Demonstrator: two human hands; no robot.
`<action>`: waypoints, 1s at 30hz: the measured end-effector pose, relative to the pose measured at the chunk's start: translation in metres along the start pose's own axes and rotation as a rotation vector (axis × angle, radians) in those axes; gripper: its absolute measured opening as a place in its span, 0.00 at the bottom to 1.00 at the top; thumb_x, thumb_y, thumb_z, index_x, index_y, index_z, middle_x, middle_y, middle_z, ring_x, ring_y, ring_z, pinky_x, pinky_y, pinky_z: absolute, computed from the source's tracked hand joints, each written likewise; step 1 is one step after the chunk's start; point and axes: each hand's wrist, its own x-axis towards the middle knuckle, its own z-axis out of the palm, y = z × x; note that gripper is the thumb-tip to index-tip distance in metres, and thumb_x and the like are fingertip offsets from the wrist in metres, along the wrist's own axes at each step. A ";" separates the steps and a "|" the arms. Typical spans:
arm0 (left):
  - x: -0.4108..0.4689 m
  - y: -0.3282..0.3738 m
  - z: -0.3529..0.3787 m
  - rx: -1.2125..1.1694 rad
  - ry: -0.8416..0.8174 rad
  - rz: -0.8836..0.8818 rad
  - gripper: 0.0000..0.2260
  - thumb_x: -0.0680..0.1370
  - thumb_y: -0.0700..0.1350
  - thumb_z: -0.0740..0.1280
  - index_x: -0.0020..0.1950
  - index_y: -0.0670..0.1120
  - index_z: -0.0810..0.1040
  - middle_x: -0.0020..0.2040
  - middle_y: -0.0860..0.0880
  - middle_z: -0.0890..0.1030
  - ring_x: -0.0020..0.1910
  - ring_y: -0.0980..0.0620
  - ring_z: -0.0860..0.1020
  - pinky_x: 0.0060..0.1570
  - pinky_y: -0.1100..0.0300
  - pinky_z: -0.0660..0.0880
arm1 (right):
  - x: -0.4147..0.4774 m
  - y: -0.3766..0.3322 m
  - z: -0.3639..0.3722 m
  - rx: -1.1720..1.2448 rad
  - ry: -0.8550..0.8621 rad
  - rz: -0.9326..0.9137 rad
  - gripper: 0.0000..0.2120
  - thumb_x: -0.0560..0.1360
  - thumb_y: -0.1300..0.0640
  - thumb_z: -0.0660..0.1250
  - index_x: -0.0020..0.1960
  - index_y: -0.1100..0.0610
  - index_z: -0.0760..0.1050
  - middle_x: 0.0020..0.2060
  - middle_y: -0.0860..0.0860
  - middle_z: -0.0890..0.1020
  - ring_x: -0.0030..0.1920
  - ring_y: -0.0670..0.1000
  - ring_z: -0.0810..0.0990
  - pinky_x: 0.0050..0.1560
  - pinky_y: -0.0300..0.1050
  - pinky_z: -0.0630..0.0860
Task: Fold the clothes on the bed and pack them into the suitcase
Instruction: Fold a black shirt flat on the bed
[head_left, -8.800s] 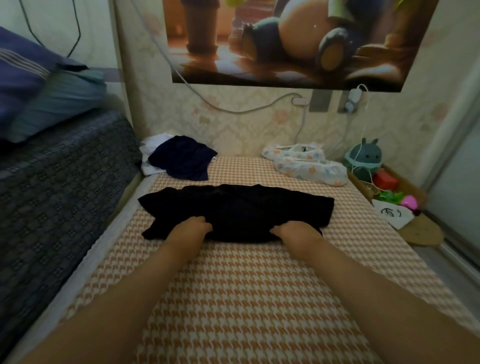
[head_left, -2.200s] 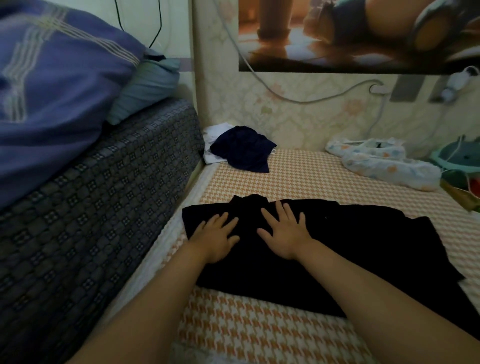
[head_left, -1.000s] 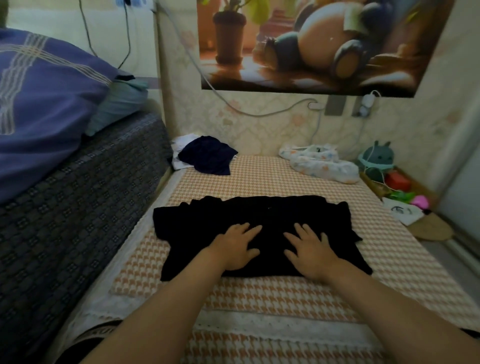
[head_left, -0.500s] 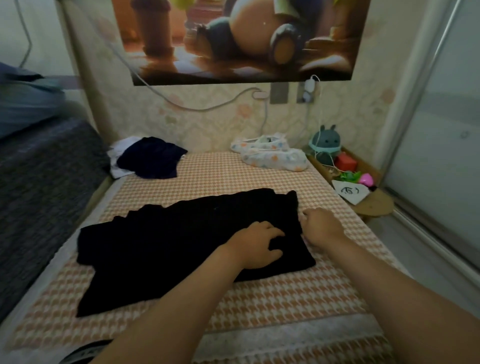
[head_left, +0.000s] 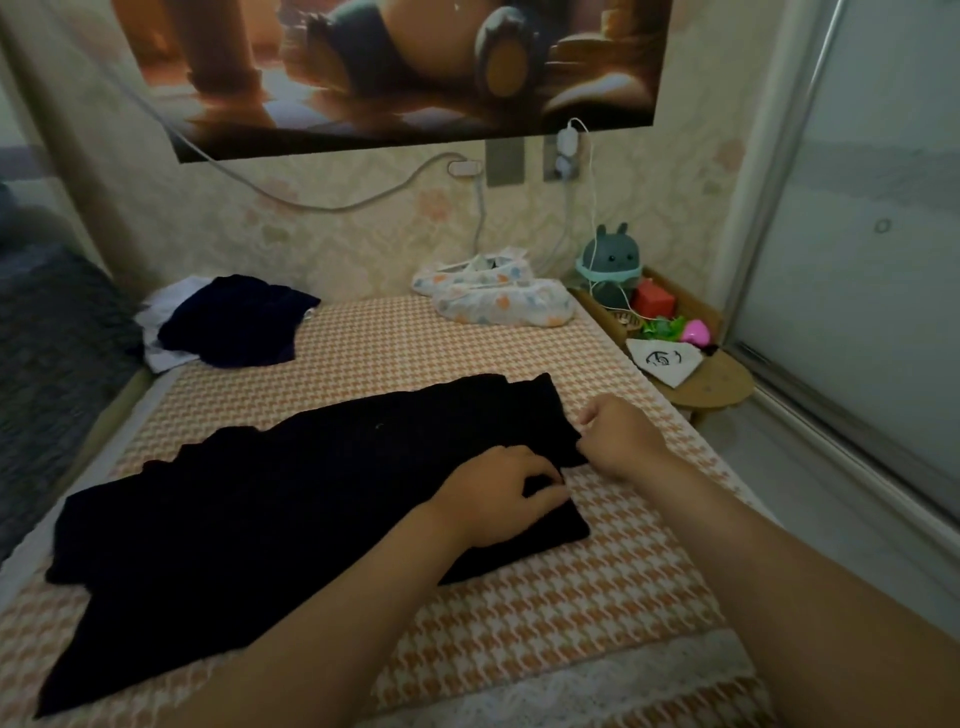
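Both hands moved off flat smoothing at middle of black garment (head_left: 285, 493) to its right end. Left hand (head_left: 498, 493) has fingers curled, gripping the cloth. Right hand (head_left: 618, 436) is fisted, pinching the edge beside it. Garment lies flat on bed (head_left: 519, 623) as long strip. Likely setting up next fold, end going leftward. Dark pile (head_left: 234, 322) at far corner not yet folded. Suitcase out of view.

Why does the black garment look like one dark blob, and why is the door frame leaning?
Head view: dim room light leaves the black garment with almost no visible folds. The same view's wide-angle lens tilts and bows the door frame. The poster at the top looks soft. There is no glare on the bed cover.
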 end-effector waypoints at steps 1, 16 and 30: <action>0.003 -0.001 -0.003 -0.040 0.042 -0.019 0.14 0.80 0.57 0.61 0.62 0.55 0.78 0.58 0.56 0.79 0.55 0.58 0.75 0.58 0.59 0.74 | 0.002 -0.002 -0.001 -0.004 0.017 0.003 0.08 0.74 0.58 0.67 0.50 0.48 0.71 0.41 0.49 0.77 0.40 0.51 0.77 0.33 0.45 0.68; 0.160 -0.041 -0.026 0.812 -0.172 0.294 0.24 0.81 0.45 0.62 0.76 0.54 0.61 0.76 0.49 0.63 0.68 0.46 0.68 0.58 0.48 0.72 | 0.040 0.003 0.025 0.013 -0.026 -0.229 0.10 0.73 0.49 0.71 0.41 0.55 0.77 0.36 0.52 0.79 0.37 0.57 0.79 0.34 0.48 0.75; 0.095 -0.088 -0.091 0.752 0.241 0.245 0.06 0.70 0.40 0.69 0.45 0.46 0.76 0.46 0.45 0.74 0.40 0.44 0.75 0.28 0.56 0.61 | 0.032 -0.049 0.007 0.383 -0.196 -0.151 0.12 0.69 0.59 0.74 0.48 0.65 0.80 0.43 0.59 0.83 0.43 0.57 0.82 0.38 0.46 0.73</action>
